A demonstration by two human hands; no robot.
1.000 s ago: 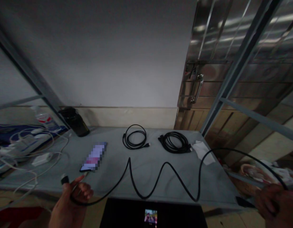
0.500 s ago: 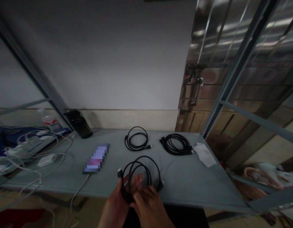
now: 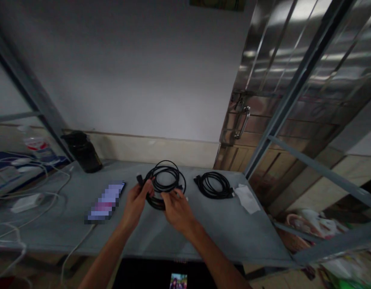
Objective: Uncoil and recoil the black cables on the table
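Between my hands is a coiled black cable, lifted over the middle of the table. My left hand is closed on its left side, with a dark plug sticking up above the thumb. At the lower right of the coil, my right hand grips it with bent fingers. Right behind, a second coiled black cable partly overlaps it in view, and I cannot tell every loop apart. Farther right lies a thicker black cable coil beside a crumpled white paper.
A phone with a white cord lies on the table at left. Behind it stand a dark bottle and a clear bottle near white cords and a charger. Metal frame posts rise at both sides.
Both hands have moved forward with the coiled cable, from the table's near edge to the middle coil. The view has shifted, and a black surface with a small lit picture shows below.
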